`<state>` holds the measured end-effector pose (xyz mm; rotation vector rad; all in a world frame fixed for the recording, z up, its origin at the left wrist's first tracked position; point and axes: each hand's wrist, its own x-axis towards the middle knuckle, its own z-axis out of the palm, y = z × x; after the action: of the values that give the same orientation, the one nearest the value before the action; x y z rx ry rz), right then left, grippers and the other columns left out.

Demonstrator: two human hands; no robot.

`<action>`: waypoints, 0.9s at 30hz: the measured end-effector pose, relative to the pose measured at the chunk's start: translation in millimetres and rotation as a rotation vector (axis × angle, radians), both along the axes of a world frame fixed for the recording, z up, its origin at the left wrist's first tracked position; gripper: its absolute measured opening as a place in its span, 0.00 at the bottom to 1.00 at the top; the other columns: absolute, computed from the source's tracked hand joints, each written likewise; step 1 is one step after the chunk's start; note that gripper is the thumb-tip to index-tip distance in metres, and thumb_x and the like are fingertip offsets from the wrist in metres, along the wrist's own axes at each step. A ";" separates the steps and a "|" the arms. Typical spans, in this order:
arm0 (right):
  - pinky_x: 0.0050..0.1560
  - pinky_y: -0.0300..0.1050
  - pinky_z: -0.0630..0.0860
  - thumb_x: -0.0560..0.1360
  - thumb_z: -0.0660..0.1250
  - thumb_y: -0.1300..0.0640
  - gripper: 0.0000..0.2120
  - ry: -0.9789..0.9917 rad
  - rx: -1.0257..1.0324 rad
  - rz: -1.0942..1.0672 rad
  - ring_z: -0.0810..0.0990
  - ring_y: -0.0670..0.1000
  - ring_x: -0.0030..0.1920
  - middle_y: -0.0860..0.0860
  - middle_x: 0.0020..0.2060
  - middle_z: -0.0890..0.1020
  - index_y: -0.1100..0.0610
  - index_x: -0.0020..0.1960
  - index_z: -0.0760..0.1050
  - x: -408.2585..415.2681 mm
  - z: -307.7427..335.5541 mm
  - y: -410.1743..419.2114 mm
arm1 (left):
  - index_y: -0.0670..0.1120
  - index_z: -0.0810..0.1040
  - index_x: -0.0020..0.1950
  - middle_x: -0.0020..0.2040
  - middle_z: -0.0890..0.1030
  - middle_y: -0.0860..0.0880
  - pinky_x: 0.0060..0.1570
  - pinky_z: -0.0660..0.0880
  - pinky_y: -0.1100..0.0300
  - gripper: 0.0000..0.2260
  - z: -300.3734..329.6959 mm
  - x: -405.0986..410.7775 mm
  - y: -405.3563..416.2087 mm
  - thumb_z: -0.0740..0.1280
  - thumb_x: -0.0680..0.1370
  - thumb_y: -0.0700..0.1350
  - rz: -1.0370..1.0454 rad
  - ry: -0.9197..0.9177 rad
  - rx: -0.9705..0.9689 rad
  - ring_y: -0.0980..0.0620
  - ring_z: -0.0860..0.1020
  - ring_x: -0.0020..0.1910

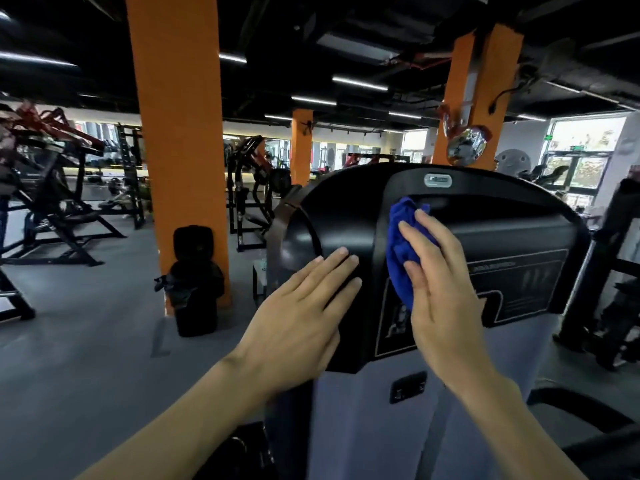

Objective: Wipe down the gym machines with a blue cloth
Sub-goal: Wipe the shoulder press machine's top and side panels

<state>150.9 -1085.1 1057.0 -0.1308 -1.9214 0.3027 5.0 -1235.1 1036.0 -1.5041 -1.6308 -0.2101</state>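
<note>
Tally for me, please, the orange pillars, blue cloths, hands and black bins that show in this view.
Orange pillars: 3
Blue cloth: 1
Hands: 2, left hand, right hand
Black bin: 1
Total: 7

2 bare forearms and hands (440, 289), no sleeves visible.

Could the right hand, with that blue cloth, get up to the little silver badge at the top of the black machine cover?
Probably yes. The right hand presses the blue cloth flat on the black cover just below the silver badge, and nothing lies between them.
</note>
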 end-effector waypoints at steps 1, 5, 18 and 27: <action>0.78 0.37 0.57 0.84 0.57 0.65 0.20 -0.018 0.030 -0.021 0.61 0.49 0.79 0.53 0.78 0.64 0.61 0.76 0.69 -7.4 3.0 -12.5 | 0.40 0.71 0.78 0.82 0.64 0.40 0.82 0.53 0.48 0.27 0.0 -11.6 -13.9 0.66 0.78 0.44 -0.010 -0.002 0.010 0.43 0.56 0.84; 0.75 0.32 0.58 0.83 0.58 0.65 0.20 -0.054 0.126 -0.062 0.62 0.54 0.79 0.57 0.77 0.65 0.64 0.75 0.70 -37.7 14.1 -63.9 | 0.41 0.72 0.77 0.81 0.66 0.40 0.82 0.51 0.51 0.26 -2.2 -72.5 -72.0 0.63 0.79 0.45 -0.043 -0.022 0.024 0.43 0.59 0.83; 0.77 0.48 0.64 0.87 0.53 0.55 0.22 -0.264 0.275 -0.322 0.59 0.51 0.80 0.62 0.77 0.65 0.67 0.74 0.70 -132.0 17.7 -121.3 | 0.40 0.74 0.74 0.79 0.68 0.40 0.74 0.66 0.44 0.25 -20.1 -224.5 -122.2 0.70 0.77 0.42 -0.160 -0.222 -0.104 0.40 0.65 0.80; 0.79 0.49 0.61 0.85 0.59 0.56 0.20 -0.312 0.335 -0.433 0.57 0.51 0.81 0.60 0.77 0.65 0.54 0.77 0.68 -193.3 34.2 -98.7 | 0.39 0.75 0.73 0.76 0.71 0.38 0.73 0.66 0.48 0.26 -22.5 -292.6 -66.8 0.71 0.74 0.41 -0.388 -0.182 -0.075 0.39 0.70 0.75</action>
<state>-42.4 -1183.7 1091.2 -0.3812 -2.1577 -0.3471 -287.6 -1301.9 1013.5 -1.8990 -1.4832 -0.5166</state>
